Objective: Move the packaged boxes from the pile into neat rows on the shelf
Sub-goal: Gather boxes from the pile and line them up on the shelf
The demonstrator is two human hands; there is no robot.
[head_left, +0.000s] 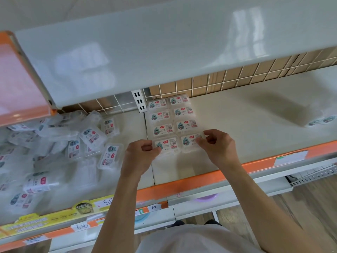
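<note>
Clear packaged boxes with white labels stand in two neat columns (pixel 171 118) on the cream shelf (pixel 237 128), running from the wire back toward the front. My left hand (pixel 141 157) grips the left side of the front-left box (pixel 166 144). My right hand (pixel 218 146) pinches the right side of the front-right box (pixel 190 141). Both boxes sit on the shelf at the front end of the columns. A loose pile of the same boxes (pixel 54 148) lies jumbled on the left shelf section.
A white upper shelf (pixel 164 48) overhangs the work area. A wire grid back (pixel 228 77) closes the rear. Orange price strips (pixel 255 165) line the shelf front. More boxes (pixel 321 120) sit at the far right, blurred. Wooden floor shows below right.
</note>
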